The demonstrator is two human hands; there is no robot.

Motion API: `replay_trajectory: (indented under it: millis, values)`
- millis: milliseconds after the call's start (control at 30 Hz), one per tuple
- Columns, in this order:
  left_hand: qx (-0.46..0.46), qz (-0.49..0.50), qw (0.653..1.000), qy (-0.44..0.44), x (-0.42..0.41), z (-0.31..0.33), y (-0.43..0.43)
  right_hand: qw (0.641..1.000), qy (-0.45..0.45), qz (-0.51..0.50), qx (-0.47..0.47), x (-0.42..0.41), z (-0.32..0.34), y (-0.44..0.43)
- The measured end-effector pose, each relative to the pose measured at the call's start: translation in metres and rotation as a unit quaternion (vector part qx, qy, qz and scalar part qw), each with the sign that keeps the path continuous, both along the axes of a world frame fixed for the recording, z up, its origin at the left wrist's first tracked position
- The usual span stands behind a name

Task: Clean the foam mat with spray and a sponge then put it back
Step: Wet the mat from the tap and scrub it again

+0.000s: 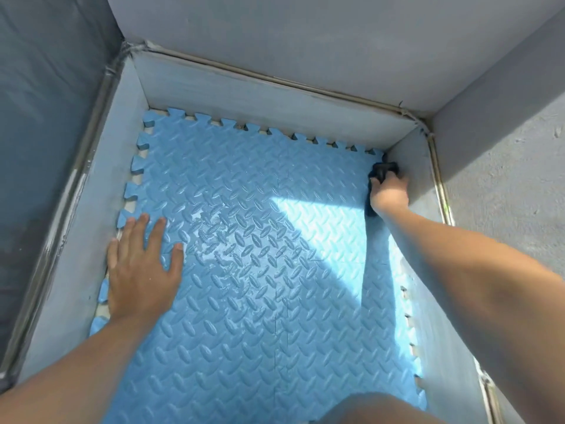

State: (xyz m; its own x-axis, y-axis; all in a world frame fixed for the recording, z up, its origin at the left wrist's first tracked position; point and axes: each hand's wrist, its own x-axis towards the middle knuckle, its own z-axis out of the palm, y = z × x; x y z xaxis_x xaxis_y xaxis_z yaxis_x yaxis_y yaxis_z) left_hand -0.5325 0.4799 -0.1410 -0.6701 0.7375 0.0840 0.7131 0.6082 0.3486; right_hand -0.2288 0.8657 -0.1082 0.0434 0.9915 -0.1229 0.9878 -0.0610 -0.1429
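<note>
Grey walls box in the floor, head cam only. Blue mat lies flat inside, wet patch approx mid. L hand flat, fingers straight, pressing mat's L edge. R hand curled round dark object at far R corner, can't ID it.

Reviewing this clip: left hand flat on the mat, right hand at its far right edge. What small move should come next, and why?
Probably draw the right hand and the dark object it grips toward the wet patch mid-mat: the left hand presses the foam mat flat, and that patch glistens, seemingly unwiped.
</note>
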Motion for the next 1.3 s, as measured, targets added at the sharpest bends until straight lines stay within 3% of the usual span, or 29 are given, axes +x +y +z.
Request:
replay_trajectory:
  millis: [100, 233, 300, 400, 433, 467, 500, 600, 667, 767, 900, 1000, 1067, 1233, 1267, 1300]
  values:
    - [-0.007, 0.001, 1.000, 0.007, -0.001, -0.005, -0.001, 0.999, 0.010, 0.038, 0.003, -0.051, -0.003, 0.005]
    - [-0.009, 0.004, 1.000, 0.007, -0.001, -0.005, -0.002, 0.958, 0.069, 0.276, 0.013, -0.133, -0.002, -0.058]
    - [-0.007, 0.001, 1.000, 0.005, -0.001, -0.004, -0.001, 0.904, 0.074, 0.422, -0.002, -0.160, 0.003, -0.099]
    - [-0.007, -0.001, 1.000, 0.001, -0.002, -0.007, -0.003, 0.759, 0.042, 0.648, -0.038, -0.157, 0.007, -0.139]
    - [-0.007, -0.003, 1.000, 0.002, -0.002, -0.008, -0.003, 0.729, 0.038, 0.682, -0.046, -0.145, 0.007, -0.141]
    - [-0.006, -0.004, 1.000, 0.003, -0.003, -0.008, -0.003, 0.727, 0.039, 0.684, -0.046, -0.131, 0.007, -0.137]
    - [-0.002, -0.006, 1.000, 0.004, -0.004, -0.009, -0.004, 0.750, 0.040, 0.660, -0.036, -0.115, 0.005, -0.128]
    - [-0.003, -0.017, 1.000, -0.008, -0.006, -0.010, -0.004, 0.869, 0.010, 0.493, 0.031, -0.063, 0.002, -0.080]
    - [0.004, -0.028, 0.999, -0.043, -0.008, -0.008, -0.004, 0.928, -0.005, 0.370, 0.042, -0.039, 0.002, -0.051]
    - [0.094, 0.018, 0.987, -0.130, -0.005, 0.006, -0.026, 0.950, -0.010, 0.308, 0.043, -0.047, 0.004, -0.050]
    - [0.175, 0.063, 0.969, -0.162, 0.032, 0.015, -0.102, 0.929, 0.045, 0.363, 0.054, -0.104, -0.001, -0.116]
    - [0.191, 0.060, 0.966, -0.165, 0.041, 0.008, -0.125, 0.858, 0.096, 0.502, 0.057, -0.140, -0.005, -0.198]
    - [0.205, 0.057, 0.963, -0.163, 0.038, 0.008, -0.123, 0.776, 0.114, 0.620, 0.029, -0.148, -0.003, -0.258]
    - [0.230, 0.041, 0.960, -0.152, 0.035, 0.009, -0.123, 0.456, 0.091, 0.882, -0.075, -0.108, 0.007, -0.348]
    - [0.231, 0.043, 0.960, -0.154, 0.035, 0.009, -0.122, 0.412, 0.078, 0.905, -0.075, -0.100, 0.007, -0.346]
    - [0.231, 0.045, 0.959, -0.159, 0.035, 0.010, -0.121, 0.390, 0.070, 0.916, -0.067, -0.096, 0.008, -0.338]
